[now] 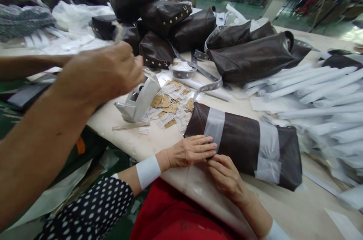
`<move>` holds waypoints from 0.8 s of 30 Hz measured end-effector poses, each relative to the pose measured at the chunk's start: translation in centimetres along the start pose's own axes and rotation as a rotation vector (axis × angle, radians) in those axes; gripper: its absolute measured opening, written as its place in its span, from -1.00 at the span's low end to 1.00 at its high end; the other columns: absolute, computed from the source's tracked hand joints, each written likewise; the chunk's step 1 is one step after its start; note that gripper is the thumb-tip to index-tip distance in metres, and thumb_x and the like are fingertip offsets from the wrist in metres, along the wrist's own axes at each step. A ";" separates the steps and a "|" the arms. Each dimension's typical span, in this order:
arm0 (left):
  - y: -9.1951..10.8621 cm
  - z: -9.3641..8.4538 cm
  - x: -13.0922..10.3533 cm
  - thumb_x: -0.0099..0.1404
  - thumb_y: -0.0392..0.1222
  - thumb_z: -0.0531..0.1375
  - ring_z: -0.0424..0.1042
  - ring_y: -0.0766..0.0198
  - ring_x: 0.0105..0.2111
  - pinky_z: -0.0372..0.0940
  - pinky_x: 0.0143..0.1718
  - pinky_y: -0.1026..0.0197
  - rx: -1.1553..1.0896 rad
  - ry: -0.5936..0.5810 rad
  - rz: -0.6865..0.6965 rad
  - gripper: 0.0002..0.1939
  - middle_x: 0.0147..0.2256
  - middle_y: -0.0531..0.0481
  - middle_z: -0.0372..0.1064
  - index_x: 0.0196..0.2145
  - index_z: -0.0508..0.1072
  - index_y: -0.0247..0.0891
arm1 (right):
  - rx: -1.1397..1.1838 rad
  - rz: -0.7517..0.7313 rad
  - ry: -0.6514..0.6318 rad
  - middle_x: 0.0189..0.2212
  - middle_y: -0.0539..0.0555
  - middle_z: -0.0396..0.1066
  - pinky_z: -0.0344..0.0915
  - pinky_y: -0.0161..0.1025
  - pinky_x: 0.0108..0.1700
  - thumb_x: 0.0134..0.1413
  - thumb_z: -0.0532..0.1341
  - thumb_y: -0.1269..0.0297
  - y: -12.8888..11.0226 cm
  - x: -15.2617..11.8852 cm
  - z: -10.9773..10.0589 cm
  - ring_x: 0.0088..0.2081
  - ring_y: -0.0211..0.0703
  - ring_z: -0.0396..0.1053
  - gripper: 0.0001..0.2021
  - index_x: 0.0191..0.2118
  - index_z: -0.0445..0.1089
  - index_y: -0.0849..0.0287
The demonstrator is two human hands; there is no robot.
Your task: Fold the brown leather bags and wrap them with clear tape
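Observation:
A dark brown leather handbag [241, 143] lies on its side before me, with two whitish translucent wrapping bands [269, 145] around it. My left hand [193, 151] rests flat over the bag's near left corner, fingers stretched out, beside one band. Close against those fingertips, my right hand [227, 179] is closed at the bag's near edge. Its fingers are curled, and the spot under their tips is hidden. A grey studded strap [210, 85] runs back from the bag's left end.
Another person's arm and hand [99, 71] reach in from the left. Paper tags [170, 107] lie by a small white box [138, 98] and a metal ruler [130, 126]. More dark bags [252, 56] are heaped behind. Rolled white paper [326, 92] is piled at the right.

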State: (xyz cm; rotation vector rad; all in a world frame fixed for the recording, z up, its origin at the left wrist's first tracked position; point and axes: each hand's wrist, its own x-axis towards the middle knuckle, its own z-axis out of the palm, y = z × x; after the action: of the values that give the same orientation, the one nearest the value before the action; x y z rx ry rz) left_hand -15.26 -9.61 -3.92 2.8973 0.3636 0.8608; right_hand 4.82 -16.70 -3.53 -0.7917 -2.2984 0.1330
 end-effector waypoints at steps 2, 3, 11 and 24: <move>-0.1 0.0 -0.3 0.44 -0.25 -0.13 0.03 0.18 0.22 0.08 0.22 0.07 0.010 -0.026 0.004 -0.65 0.09 -0.09 0.29 0.00 0.36 -0.34 | -0.063 -0.027 -0.001 -0.29 0.12 0.49 0.26 -0.14 -0.13 0.16 0.03 0.56 -0.3 -0.4 0.1 -0.17 -0.09 0.29 -0.79 -0.26 0.41 0.30; 0.0 0.0 -0.4 0.44 -0.24 -0.13 0.01 0.18 0.23 0.07 0.22 0.07 0.016 -0.039 0.002 -0.64 0.10 -0.09 0.27 0.02 0.35 -0.34 | -0.094 -0.028 -0.001 -0.27 0.13 0.49 0.25 -0.13 -0.11 0.15 0.04 0.56 -0.5 -0.7 0.1 -0.15 -0.08 0.29 -0.79 -0.23 0.41 0.30; 0.3 0.0 -0.3 0.43 -0.27 -0.12 0.01 0.15 0.23 0.06 0.23 0.04 0.008 -0.002 0.003 -0.65 0.09 -0.15 0.28 0.01 0.36 -0.38 | -0.134 0.455 -0.052 -0.10 0.12 0.38 0.26 -0.10 -0.13 0.03 0.11 0.44 -4.2 -4.6 1.9 -0.10 -0.06 0.30 -0.65 -0.02 0.35 0.10; 0.2 0.9 -0.6 0.38 -0.19 0.04 -0.02 0.13 0.24 -0.02 0.26 -0.03 0.114 0.051 0.028 -0.69 0.08 -0.14 0.29 0.02 0.35 -0.35 | -0.204 0.525 0.072 -0.32 0.03 0.27 0.18 -0.19 -0.21 0.06 0.12 0.43 -5.4 -4.2 3.7 -0.25 -0.16 0.25 -0.75 -0.21 0.47 0.00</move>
State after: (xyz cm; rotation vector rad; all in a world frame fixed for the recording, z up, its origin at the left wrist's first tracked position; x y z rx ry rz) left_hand -15.20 -10.01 -4.93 2.9950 0.3903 0.9504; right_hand 2.08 -23.05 -7.12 -1.4690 -2.0087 0.1023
